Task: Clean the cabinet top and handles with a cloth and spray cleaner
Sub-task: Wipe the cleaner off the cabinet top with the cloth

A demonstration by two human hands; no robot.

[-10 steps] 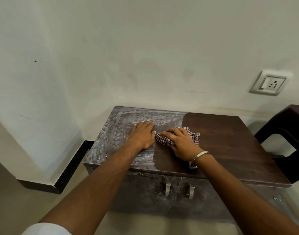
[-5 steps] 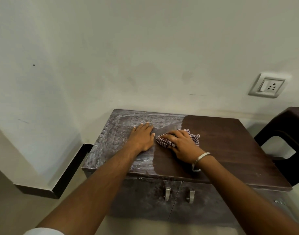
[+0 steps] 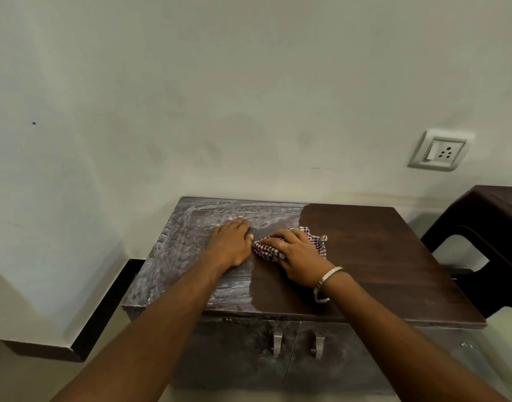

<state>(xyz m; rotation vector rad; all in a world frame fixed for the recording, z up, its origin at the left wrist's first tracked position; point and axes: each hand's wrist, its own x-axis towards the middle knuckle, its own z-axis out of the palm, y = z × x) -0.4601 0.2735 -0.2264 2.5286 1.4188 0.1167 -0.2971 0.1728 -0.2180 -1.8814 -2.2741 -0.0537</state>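
A person's right hand (image 3: pixel 295 255) presses a bunched checked cloth (image 3: pixel 289 245) flat against the cabinet top (image 3: pixel 379 256), fingers curled over the fabric and gathering it into a wad so that the palm's weight bears down through it. The cloth sits near the middle of the top, right at the ragged line where dark, clean wood on the right meets a grey-white film on the left; it appears to be placed there because that edge is where the wiping is working leftward. A metal bangle (image 3: pixel 327 281) circles the right wrist.

Just beside the cloth, the left hand (image 3: pixel 231 245) lies palm-down on the filmy half, fingers straight and close together, holding nothing. It looks to serve as a brace, steadying the body and the cabinet while the other hand scrubs.

By this evidence roughly half of the top is done, and the streaked left portion, reaching to the back and left edges, remains. Below the front lip, two small metal handles (image 3: pixel 278 342) hang side by side on the doors, which carry the same dull film and seem untouched so far. No spray bottle is in view.

The cabinet stands against a pale wall (image 3: pixel 249 97), with a switch and socket plate (image 3: pixel 441 150) mounted above its right end and a dark plastic stool (image 3: pixel 486 227) close by on the right.
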